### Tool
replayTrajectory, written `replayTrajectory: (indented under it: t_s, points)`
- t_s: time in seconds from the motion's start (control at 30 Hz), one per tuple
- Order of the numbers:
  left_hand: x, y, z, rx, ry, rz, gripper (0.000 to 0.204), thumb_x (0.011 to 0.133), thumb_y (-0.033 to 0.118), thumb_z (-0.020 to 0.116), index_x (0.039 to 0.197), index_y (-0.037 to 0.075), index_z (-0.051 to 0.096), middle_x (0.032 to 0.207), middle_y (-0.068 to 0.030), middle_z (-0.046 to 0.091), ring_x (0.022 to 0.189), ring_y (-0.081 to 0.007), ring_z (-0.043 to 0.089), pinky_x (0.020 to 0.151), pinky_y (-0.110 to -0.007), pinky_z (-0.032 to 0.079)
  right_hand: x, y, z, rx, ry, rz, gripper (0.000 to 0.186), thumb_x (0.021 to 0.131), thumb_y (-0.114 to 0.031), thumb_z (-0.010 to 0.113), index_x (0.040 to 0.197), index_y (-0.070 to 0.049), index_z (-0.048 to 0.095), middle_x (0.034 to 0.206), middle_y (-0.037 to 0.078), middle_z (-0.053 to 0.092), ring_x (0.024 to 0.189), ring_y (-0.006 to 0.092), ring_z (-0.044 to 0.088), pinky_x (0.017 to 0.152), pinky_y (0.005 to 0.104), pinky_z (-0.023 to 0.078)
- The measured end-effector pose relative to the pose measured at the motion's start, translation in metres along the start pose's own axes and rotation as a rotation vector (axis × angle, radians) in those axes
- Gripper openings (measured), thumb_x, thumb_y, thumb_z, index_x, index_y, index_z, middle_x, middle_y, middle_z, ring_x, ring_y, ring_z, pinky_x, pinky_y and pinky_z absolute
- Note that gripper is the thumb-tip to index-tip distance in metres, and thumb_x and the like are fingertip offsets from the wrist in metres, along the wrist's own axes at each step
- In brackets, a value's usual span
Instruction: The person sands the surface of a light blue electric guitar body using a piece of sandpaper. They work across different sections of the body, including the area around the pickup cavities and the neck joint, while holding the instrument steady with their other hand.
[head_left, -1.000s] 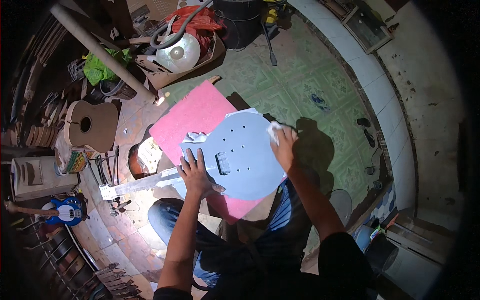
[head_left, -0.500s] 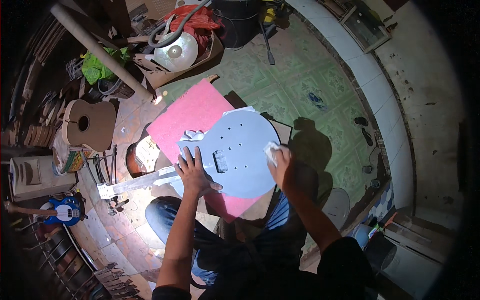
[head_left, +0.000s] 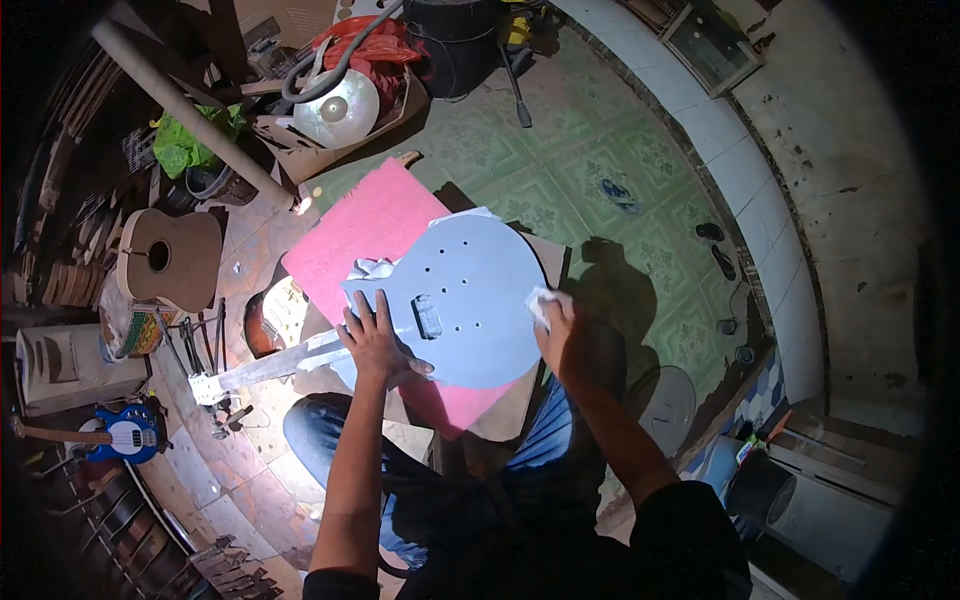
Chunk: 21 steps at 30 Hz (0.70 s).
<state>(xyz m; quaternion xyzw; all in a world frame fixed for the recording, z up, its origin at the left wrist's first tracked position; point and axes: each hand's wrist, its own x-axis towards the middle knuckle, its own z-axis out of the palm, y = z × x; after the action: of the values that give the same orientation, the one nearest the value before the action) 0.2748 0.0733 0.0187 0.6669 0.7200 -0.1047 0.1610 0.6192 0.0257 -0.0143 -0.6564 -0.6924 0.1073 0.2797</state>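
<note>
Shifted lower along the rim: right hand (head_left: 562, 335), closed on white cloth (head_left: 538, 304); left hand (head_left: 378, 340) spread flat on grey guitar body (head_left: 470, 300) over pink board (head_left: 372, 228); rigid, likely heavy, slick; grip edges.

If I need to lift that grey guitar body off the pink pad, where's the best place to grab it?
Grip the grey guitar body at its neck joint, coming from the person's left, where the pale neck sticks out past the pink pad like a handle. The left hand already presses flat there. Steady the rounded lower edge with the right hand, which holds a white cloth against it.
</note>
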Motion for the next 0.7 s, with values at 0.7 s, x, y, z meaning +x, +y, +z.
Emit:
replayTrajectory:
  t_s: [0.7]
  points:
    - [-0.001, -0.006, 0.000, 0.002, -0.014, -0.013, 0.179, 0.024, 0.063, 0.102, 0.172, 0.017, 0.011, 0.175, -0.0250, 0.009, 0.157, -0.0557, 0.017, 0.123, -0.068, 0.022, 0.036, -0.008, -0.002, -0.188, 0.055, 0.017, 0.048, 0.081, -0.001, 0.072, 0.126, -0.013, 0.065, 0.129, 0.013, 0.060, 0.116, 0.0401, 0.058, 0.098, 0.0541, 0.047]
